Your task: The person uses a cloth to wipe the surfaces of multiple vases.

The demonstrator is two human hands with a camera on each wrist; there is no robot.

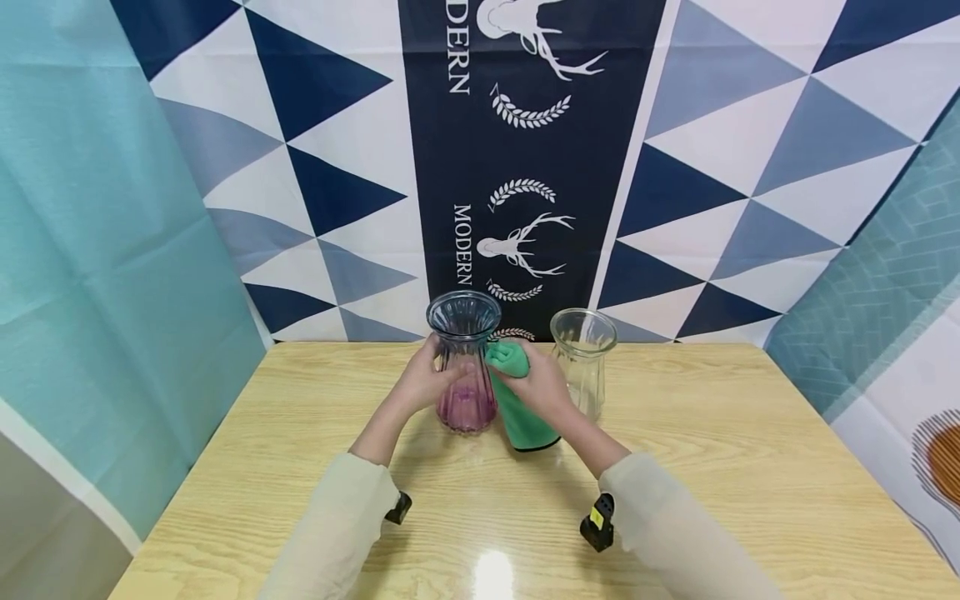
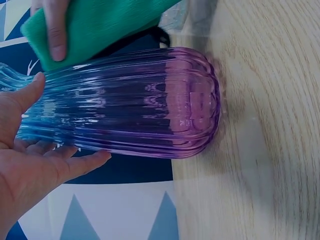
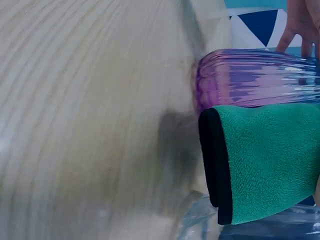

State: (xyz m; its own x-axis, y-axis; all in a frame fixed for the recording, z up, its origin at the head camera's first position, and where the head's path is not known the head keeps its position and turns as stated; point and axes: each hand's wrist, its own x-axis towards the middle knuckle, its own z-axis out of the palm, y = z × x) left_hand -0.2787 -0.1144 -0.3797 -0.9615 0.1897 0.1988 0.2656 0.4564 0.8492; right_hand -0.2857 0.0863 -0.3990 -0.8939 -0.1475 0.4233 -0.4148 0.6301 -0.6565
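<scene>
A ribbed glass vase (image 1: 467,410), blue at its flared top and fading to pink-purple at the base, stands upright near the back of the table. My left hand (image 1: 422,382) holds it around the upper body, thumb across the near side and fingers curved behind. Bunched in my right hand (image 1: 545,385) is a green cloth (image 1: 525,423) with a dark edge, held against the vase's right side near the neck. The cloth's loose end hangs down beside the vase, its dark hem (image 3: 215,165) plain in the right wrist view. A clear glass vase (image 1: 590,379) stands just right of that hand, partly hidden by it.
The light wood table (image 1: 300,467) ends at a patterned cloth backdrop (image 1: 352,192) right behind the vases. Pale blue hangings (image 1: 97,250) border the left side. A round brown item (image 1: 947,462) lies at the far right, beyond the table edge.
</scene>
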